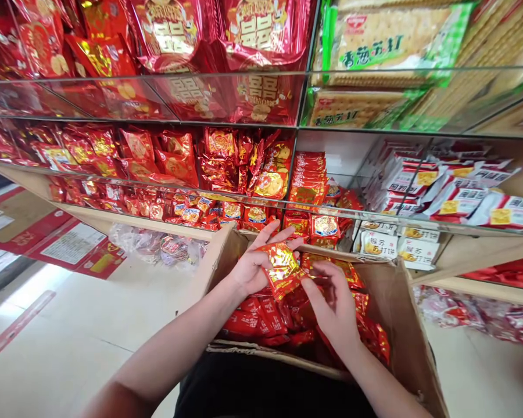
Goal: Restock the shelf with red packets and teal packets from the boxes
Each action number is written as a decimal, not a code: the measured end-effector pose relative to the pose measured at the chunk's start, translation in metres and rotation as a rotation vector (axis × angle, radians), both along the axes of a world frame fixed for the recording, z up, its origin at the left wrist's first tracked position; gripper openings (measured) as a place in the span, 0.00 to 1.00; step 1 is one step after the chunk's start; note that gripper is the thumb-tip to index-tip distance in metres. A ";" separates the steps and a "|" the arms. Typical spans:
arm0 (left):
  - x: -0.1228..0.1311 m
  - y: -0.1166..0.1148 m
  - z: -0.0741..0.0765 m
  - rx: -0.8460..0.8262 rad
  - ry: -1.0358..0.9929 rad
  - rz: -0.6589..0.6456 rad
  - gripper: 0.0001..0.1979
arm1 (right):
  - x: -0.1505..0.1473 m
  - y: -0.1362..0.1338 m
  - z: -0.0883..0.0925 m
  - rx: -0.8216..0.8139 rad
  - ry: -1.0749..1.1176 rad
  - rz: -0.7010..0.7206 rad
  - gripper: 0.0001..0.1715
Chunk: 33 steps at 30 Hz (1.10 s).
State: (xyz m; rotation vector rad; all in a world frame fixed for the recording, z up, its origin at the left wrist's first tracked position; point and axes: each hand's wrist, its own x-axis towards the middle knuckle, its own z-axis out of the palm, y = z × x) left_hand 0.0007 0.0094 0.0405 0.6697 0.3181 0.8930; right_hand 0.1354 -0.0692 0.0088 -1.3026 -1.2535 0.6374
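Note:
A shiny red-and-gold snack packet (282,268) is held above an open cardboard box (407,307). My left hand (253,268) supports the packet from its left side, thumb on the front and the other fingers spread behind it. With thumb and fingers my right hand (335,302) pinches the packet's lower right corner. Below both hands, many red snack packets (259,318) lie loose inside the box, some with gold print. The box sits against the front of the shelf, close to my body.
Glass-fronted shelves (244,129) hold red packets in compartments. Green-edged cracker packs (387,43) are at upper right, white-and-red packets (462,194) beneath them. Plastic bags of goods (161,247) lie under the shelf. A red-and-brown carton (65,244) stands on the floor at left.

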 end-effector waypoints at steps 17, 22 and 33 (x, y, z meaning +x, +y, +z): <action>0.008 -0.001 -0.015 0.207 0.483 0.092 0.20 | 0.057 0.043 0.037 -0.062 0.017 -0.031 0.15; 0.009 0.000 -0.021 0.214 0.596 0.152 0.14 | 0.089 0.119 0.087 0.181 -0.389 -0.120 0.13; 0.006 -0.003 -0.050 0.258 0.709 0.035 0.13 | 0.076 0.182 0.061 0.094 -0.691 0.104 0.13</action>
